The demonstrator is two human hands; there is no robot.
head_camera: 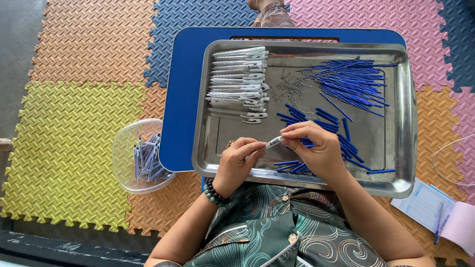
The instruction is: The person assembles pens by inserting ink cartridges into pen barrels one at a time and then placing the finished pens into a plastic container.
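Observation:
Both hands hold one white pen barrel [273, 142] over the near edge of a steel tray [401, 148]. My left hand [237, 160] grips its left end; my right hand [316, 148] pinches its right end. In the tray lie a stack of white pen barrels [237, 81] at the back left, a bundle of thin blue refills [354, 81] at the back right, tiny metal springs [287, 89] between them, and short blue pen parts [316, 118] around my right hand.
The tray rests on a blue lap table [180, 99] over coloured foam floor mats [74, 148]. A clear plastic bowl [123, 148] with several assembled pens sits at the left. Papers with a blue pen [438, 212] lie at the right, beside a clear container's rim [452, 158].

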